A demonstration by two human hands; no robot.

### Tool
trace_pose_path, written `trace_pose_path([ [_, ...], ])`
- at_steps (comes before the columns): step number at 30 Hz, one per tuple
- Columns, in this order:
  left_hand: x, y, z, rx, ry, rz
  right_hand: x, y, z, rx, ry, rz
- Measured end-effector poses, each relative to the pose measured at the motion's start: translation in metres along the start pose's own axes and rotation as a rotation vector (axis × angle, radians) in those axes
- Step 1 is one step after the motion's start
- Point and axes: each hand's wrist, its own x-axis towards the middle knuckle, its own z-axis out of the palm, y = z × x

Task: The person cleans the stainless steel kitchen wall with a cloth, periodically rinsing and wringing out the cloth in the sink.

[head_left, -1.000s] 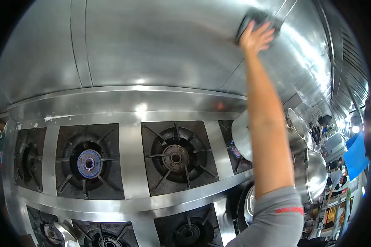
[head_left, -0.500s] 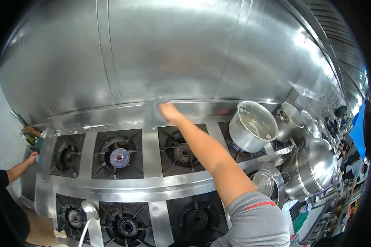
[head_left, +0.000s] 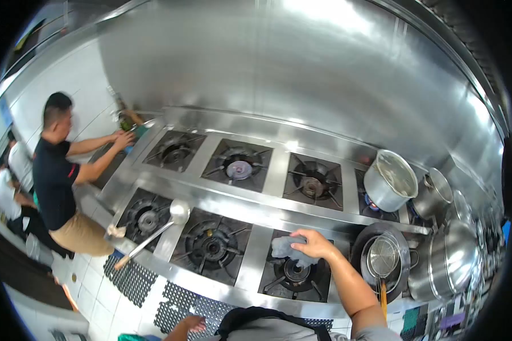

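Note:
My right hand (head_left: 313,244) grips a grey cloth (head_left: 293,250), which hangs above the front burner (head_left: 296,274) right of centre. Low in the picture, my left hand (head_left: 194,324) is near my body, over the black floor mat (head_left: 179,304); its fingers are small and partly curled, and whether they hold anything does not show. The steel stove (head_left: 256,211) has two rows of burners. A ladle (head_left: 180,211) rests on its front left part, its handle reaching past the front edge.
A large pot (head_left: 389,181) stands on a lit back burner, with more pots (head_left: 433,193) further right. A strainer (head_left: 383,256) lies in a dark wok (head_left: 361,250). At the left, a co-worker (head_left: 54,170) reaches toward the stove's far end. Others stand behind.
My right hand has brought the cloth down from the back wall, past the rear ledge, to the front burners. The view has swung left, and my left hand and the co-worker's body now show.

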Motion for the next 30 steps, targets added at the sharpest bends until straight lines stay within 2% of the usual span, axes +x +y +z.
trace_pose_path([
  [1,0.026,-0.007,-0.01,0.085,-0.083,-0.083,-0.016,-0.005,0.011,0.001,0.023,0.114],
  [2,0.025,-0.003,-0.013,0.084,-0.067,-0.115,-0.025,0.001,0.023,0.018,-0.033,0.127],
  [3,0.024,0.002,-0.021,0.057,-0.164,-0.027,-0.037,-0.004,0.031,0.02,-0.054,0.124],
  [4,0.016,0.01,-0.019,0.047,-0.139,0.054,-0.048,-0.01,0.04,0.026,-0.152,0.067],
  [5,0.033,0.002,-0.027,0.154,-0.216,0.383,-0.061,-0.014,0.05,0.04,-0.247,0.018],
  [6,-0.026,0.033,-0.004,-0.132,-0.155,0.312,-0.071,-0.017,0.059,0.026,-0.336,-0.08],
  [9,-0.127,0.102,0.05,-0.08,-0.101,0.626,-0.106,-0.047,0.078,-0.02,-0.497,-0.171],
  [11,-0.169,0.136,0.124,-0.061,0.003,1.121,-0.142,-0.05,0.108,0.035,-0.472,-0.229],
  [13,-0.199,0.156,0.165,0.222,-0.021,1.163,-0.159,-0.073,0.109,-0.091,-0.566,-0.276],
  [15,-0.197,0.165,0.193,0.431,-0.107,1.209,-0.181,-0.088,0.105,-0.048,-0.525,-0.218],
  [17,-0.186,0.166,0.209,0.413,-0.107,1.142,-0.198,-0.08,0.105,-0.013,-0.288,-0.312],
  [18,-0.189,0.169,0.211,0.403,-0.089,1.107,-0.207,-0.076,0.106,-0.005,-0.275,-0.305],
  [20,-0.202,0.176,0.215,0.357,-0.034,1.103,-0.225,-0.065,0.103,0.035,-0.045,-0.253],
  [25,-0.19,0.194,0.204,0.409,-0.065,1.087,-0.261,-0.053,0.111,0.163,0.105,-0.169],
  [29,-0.198,0.228,0.189,0.477,-0.131,1.04,-0.275,-0.047,0.125,0.286,0.174,0.006],
  [30,-0.2,0.239,0.176,0.483,-0.084,1.113,-0.28,-0.041,0.13,0.314,0.203,0.079],
])
